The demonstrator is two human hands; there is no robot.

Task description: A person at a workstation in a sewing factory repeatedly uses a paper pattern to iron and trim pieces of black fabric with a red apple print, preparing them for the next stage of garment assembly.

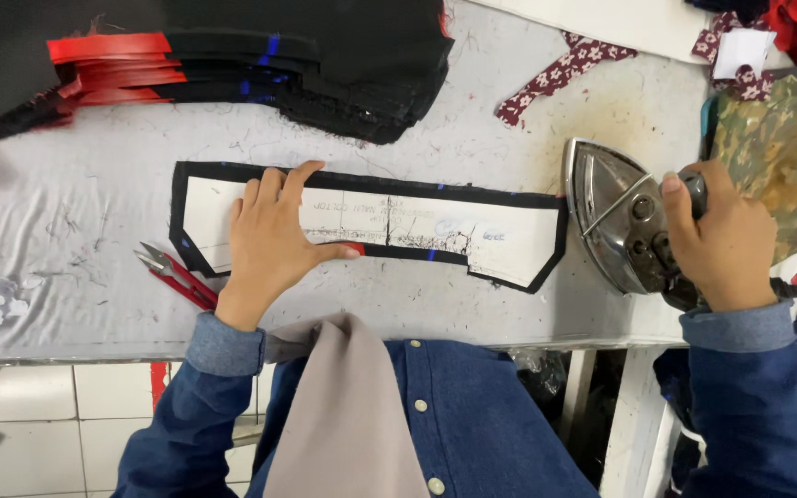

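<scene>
A long black fabric piece (518, 277) lies flat on the grey padded table (417, 314), with a white paper pattern (472, 231) on top of it. My left hand (269, 242) presses flat on the left part of the pattern, fingers spread. My right hand (719, 238) grips the handle of a metal iron (612, 221), which stands tipped on its side just right of the fabric's end, soleplate facing the fabric.
Red-handled snips (175, 275) lie left of my left hand. A stack of black and red cut pieces (260, 65) fills the back left. A floral strip (555, 76) and camouflage cloth (772, 148) lie at the back right. The table's front edge runs near my body.
</scene>
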